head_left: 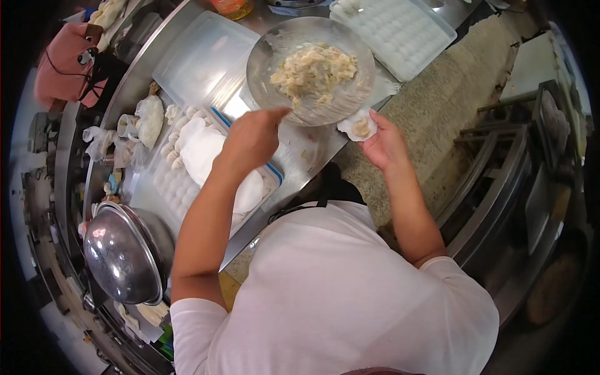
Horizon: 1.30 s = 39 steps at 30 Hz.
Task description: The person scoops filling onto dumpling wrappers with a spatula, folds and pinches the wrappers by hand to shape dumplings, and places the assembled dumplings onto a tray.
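My left hand (253, 139) is closed in a loose fist beside the near left rim of a wide metal bowl (265, 62). Whatever it grips, if anything, is hidden. Inside the bowl lies a pale, chunky filling (315, 67), with smears on the metal around it. Just off the bowl's lower right edge, my right hand (384, 145) holds a thin white wrapper (345, 127) with a small lump of filling on it. Below my left forearm is a tray of small white dough pieces (172, 190), partly covered by a white cloth (200, 147).
A tray of white rounded pieces (397, 34) stands at the upper right. A translucent plastic lid or tray (200, 59) lies at the upper left. Plastic bags (150, 119) and a domed metal lid (119, 253) are at the left. Metal racks (494, 181) stand at the right.
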Available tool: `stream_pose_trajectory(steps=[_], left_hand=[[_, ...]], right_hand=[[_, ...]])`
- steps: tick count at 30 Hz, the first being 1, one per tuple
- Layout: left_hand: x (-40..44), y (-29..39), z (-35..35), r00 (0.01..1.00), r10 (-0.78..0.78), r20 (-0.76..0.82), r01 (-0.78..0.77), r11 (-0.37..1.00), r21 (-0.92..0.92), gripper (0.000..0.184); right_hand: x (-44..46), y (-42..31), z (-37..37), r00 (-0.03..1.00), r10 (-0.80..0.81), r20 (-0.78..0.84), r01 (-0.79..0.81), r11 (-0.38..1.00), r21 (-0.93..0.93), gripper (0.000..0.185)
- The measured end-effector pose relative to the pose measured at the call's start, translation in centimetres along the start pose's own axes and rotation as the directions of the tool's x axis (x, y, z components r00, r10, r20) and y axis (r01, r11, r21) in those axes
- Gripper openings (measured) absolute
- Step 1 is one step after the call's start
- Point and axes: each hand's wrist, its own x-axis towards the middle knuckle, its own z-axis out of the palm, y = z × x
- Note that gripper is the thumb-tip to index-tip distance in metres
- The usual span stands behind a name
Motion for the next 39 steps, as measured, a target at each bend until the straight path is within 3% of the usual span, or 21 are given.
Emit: stream_pose_trajectory(steps=[3, 5, 8, 9, 11, 12, 15, 17, 20, 24, 26, 30, 32, 35, 39], left_hand=[[2.2, -1.1, 1.7, 0.999, 0.004, 0.044, -0.011, 0.99, 0.143, 0.037], [2.0, -1.3, 2.3, 0.994, 0.06, 0.09, -0.067, 0.995, 0.08, 0.039], [-0.5, 1.0, 0.8, 0.972, 0.005, 0.234, 0.059, 0.962, -0.268, 0.043], [-1.2, 1.3, 1.4, 0.97, 0.012, 0.242, 0.055, 0.963, -0.266, 0.043], [-2.7, 1.9, 2.8, 0.981, 0.173, 0.087, -0.149, 0.961, -0.234, 0.043], [-3.1, 2.6, 2.9, 0.985, 0.164, 0.052, -0.155, 0.976, -0.151, 0.043], [-3.1, 3.2, 0.5, 0.99, 0.132, 0.046, -0.132, 0.991, -0.017, 0.041], [-2.9, 3.6, 0.0, 0.992, 0.12, 0.032, -0.118, 0.991, -0.069, 0.04], [-2.5, 2.6, 1.5, 0.966, 0.255, 0.032, -0.254, 0.967, -0.023, 0.04], [-3.7, 4.0, -1.9, 0.975, 0.209, 0.078, -0.21, 0.978, 0.014, 0.042], [-4.0, 3.4, -1.5, 0.954, 0.281, 0.103, -0.292, 0.95, 0.11, 0.044], [-2.9, 2.2, -1.9, 0.974, 0.195, 0.118, -0.195, 0.981, -0.011, 0.045], [-0.9, 1.2, -1.7, 0.991, 0.106, 0.086, -0.116, 0.984, 0.133, 0.044], [2.1, -0.9, 1.9, 0.992, 0.114, -0.044, -0.106, 0.981, 0.164, 0.042], [1.2, -0.6, 2.6, 0.995, 0.085, 0.058, -0.095, 0.978, 0.187, 0.04]], right_hand=[[0.2, -0.2, -0.2, 0.998, 0.055, 0.033, -0.056, 0.998, 0.024, 0.042], [0.1, -0.4, -0.3, 0.996, 0.077, 0.052, -0.079, 0.996, 0.032, 0.043], [0.0, -0.5, -0.6, 0.991, 0.089, 0.102, -0.095, 0.993, 0.062, 0.043], [0.1, -0.4, -0.6, 0.986, 0.081, 0.144, -0.092, 0.993, 0.068, 0.043], [-0.1, -0.4, 0.0, 0.992, 0.056, 0.109, -0.059, 0.998, 0.031, 0.045], [-0.2, -0.5, 0.2, 0.996, 0.035, 0.08, -0.034, 0.999, -0.015, 0.047], [-0.3, -0.4, -0.5, 0.997, 0.041, 0.064, -0.04, 0.999, -0.015, 0.047], [-1.0, -0.9, -0.7, 0.991, 0.084, 0.1, -0.082, 0.996, -0.026, 0.044], [-1.6, -1.1, -0.1, 0.977, 0.136, 0.165, -0.129, 0.99, -0.052, 0.042], [-2.2, -1.5, -0.3, 0.969, 0.161, 0.185, -0.156, 0.987, -0.044, 0.042], [-2.1, -1.3, -0.4, 0.964, 0.176, 0.197, -0.172, 0.984, -0.034, 0.042], [-1.4, -0.9, -1.2, 0.973, 0.144, 0.181, -0.136, 0.989, -0.057, 0.042], [-1.1, -1.0, -1.4, 0.98, 0.129, 0.152, -0.117, 0.989, -0.088, 0.044], [-0.5, -1.0, -1.8, 0.98, 0.135, 0.149, -0.12, 0.987, -0.11, 0.045], [-0.3, -1.1, -1.9, 0.982, 0.14, 0.124, -0.13, 0.988, -0.084, 0.045]])
